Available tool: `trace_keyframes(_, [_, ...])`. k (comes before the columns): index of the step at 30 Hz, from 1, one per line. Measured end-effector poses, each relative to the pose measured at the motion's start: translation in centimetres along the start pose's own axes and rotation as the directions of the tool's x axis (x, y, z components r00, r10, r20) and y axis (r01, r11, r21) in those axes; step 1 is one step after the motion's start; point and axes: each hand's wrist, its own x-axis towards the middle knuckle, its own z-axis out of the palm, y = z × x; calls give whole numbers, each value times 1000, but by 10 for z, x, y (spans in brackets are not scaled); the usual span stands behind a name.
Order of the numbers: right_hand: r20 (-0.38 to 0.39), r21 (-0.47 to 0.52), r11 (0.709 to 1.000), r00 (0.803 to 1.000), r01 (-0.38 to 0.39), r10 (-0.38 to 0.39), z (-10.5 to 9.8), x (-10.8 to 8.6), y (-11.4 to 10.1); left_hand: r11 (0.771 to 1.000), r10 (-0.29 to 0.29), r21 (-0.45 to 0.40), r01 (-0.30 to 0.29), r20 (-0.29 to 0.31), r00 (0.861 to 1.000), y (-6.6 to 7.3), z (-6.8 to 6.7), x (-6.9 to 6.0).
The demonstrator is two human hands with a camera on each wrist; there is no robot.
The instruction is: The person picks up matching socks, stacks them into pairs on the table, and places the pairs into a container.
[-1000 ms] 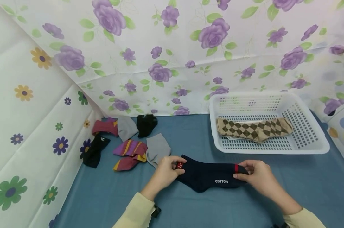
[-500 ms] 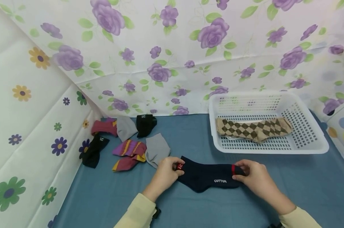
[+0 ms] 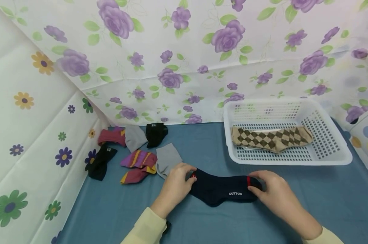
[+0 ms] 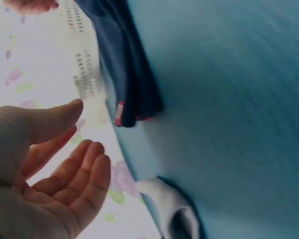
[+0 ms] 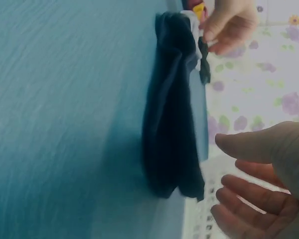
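Observation:
A navy sock with a red toe stripe and the word COTTON lies flat on the blue cloth. My left hand hovers by its cuff, hiding part of the red label. In the left wrist view the thumb and fingers of that hand are spread and apart from the sock. At the toe end, my right hand is also clear of the fabric. The right wrist view shows a gap between the sock and the loosely bent fingers of this hand.
A white perforated basket holds brown argyle socks at the back right. On the left lie grey socks, black socks and purple-red striped socks. Floral sheets rise behind and at the sides.
Both hands have let go of the sock's ends, which they were pinching, and have lifted slightly. The sock's toe end has shifted a little to the left.

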Motion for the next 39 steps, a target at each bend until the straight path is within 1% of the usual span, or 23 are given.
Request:
trace_keyframes(1, [-16, -9, 999, 999, 33, -33, 0, -1, -3, 1000, 26, 12, -26, -10, 1000, 3, -1, 0])
trace_keyframes(3, [-36, -24, 995, 994, 102, -103, 1, -1, -7, 997, 77, 28, -77, -11, 997, 7, -3, -1])
trace_keyframes(5, [-38, -33, 986, 986, 163, -164, 3, -1, -9, 993, 117, 34, -117, 11, 993, 10, -2, -2])
trace_keyframes(7, [-24, -53, 978, 979, 203, -204, 7, -1, -9, 990, 134, 42, -136, 49, 990, 10, -1, -2])
trace_keyframes(10, [15, -73, 970, 973, 231, -230, 12, -1, -7, 990, 117, 72, -125, 107, 987, 8, 2, -2])
trace_keyframes(13, [62, -99, 970, 974, 223, -217, 16, -2, -3, 988, 83, 113, -101, 155, 984, 4, 5, -2])
trace_keyframes(17, [110, -122, 972, 976, 202, -189, 19, -3, 1, 988, 55, 129, -82, 200, 978, -2, 8, -1])
trace_keyframes(21, [139, -108, 980, 979, 167, -152, 22, -2, 5, 989, 47, 125, -75, 215, 975, -5, 10, 1])
trace_keyframes(28, [185, -50, 994, 979, 98, -87, 29, -1, 14, 994, -11, 106, -16, 241, 970, -8, 8, 1])
trace_keyframes(30, [188, -33, 995, 979, 89, -82, 30, -1, 16, 994, -22, 109, -4, 237, 971, -8, 8, -1])
trace_keyframes(33, [174, 7, 997, 982, 72, -72, 28, -1, 17, 995, -35, 103, 14, 203, 979, -8, 9, -2])
trace_keyframes(37, [117, 40, 998, 991, 56, -60, 22, 1, 15, 997, -50, 66, 41, 140, 989, -9, 11, -2])
trace_keyframes(39, [79, 41, 998, 996, 48, -51, 19, 2, 14, 996, -72, 53, 66, 122, 990, -8, 11, 0])
